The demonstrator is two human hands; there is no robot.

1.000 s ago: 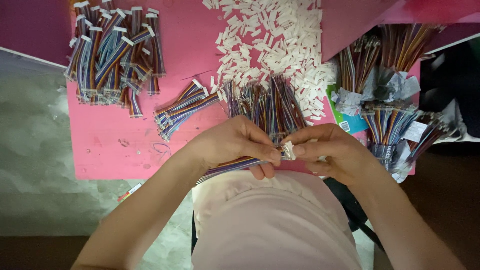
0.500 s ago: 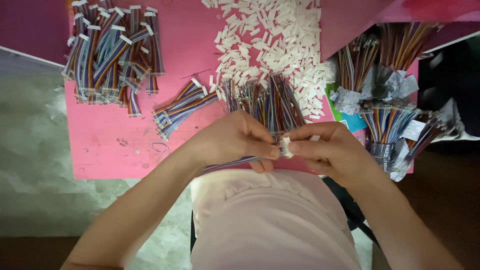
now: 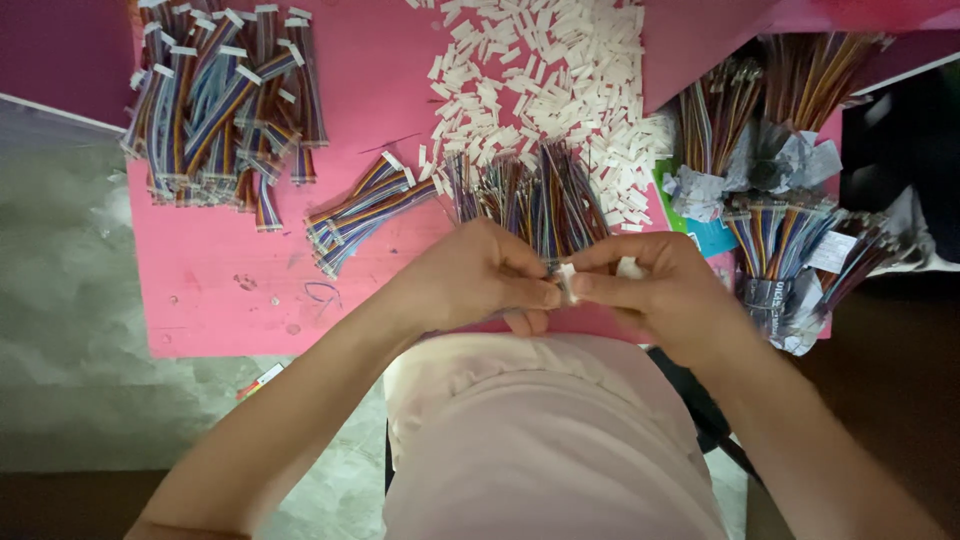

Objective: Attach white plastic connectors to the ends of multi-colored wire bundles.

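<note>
Both hands are meeting at the near edge of the pink surface (image 3: 220, 310). The left hand (image 3: 480, 280) is pinching a rainbow ribbon cable (image 3: 545, 225), and the right hand (image 3: 660, 290) is pinching a small white connector (image 3: 566, 282). Since 1 second ago they are sitting slightly higher and closer together, connector pressed against the cable end.

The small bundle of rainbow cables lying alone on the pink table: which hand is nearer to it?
Left. The left hand sits just right of the cable bundle, while the right hand is farther right, past the white connector both hands pinch.
</note>
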